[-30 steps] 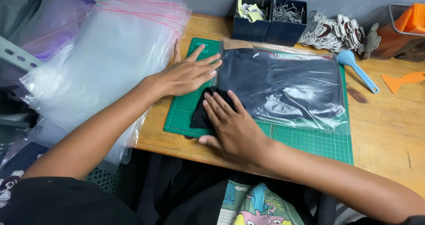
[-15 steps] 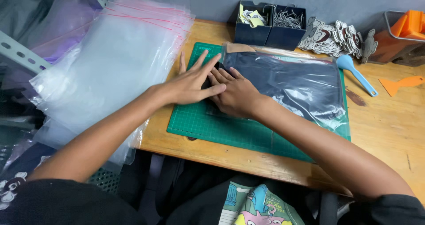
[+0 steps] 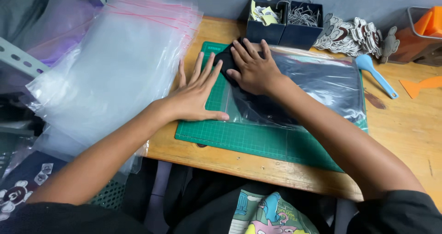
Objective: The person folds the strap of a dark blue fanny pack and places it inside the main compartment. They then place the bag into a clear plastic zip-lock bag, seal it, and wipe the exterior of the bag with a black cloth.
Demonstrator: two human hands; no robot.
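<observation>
Left hand [image 3: 195,93] lies flat, fingers spread, on the mat [image 3: 248,139] at its left edge, touching the bag [image 3: 317,84]. Right hand [image 3: 253,68] presses open-palmed on the dark cloth [image 3: 224,59] at the bag's far-left corner. Neither hand grips anything.

The clear plastic bag [image 3: 317,84] looks glossy and wrinkled over matt black cloth [image 3: 225,59]. The green cutting mat [image 3: 248,139] is matt, printed with a fine grid. The desk [image 3: 405,132] is bare, smooth wood. The stacked bags [image 3: 119,68] at its left edge are cloudy, shiny plastic.
</observation>
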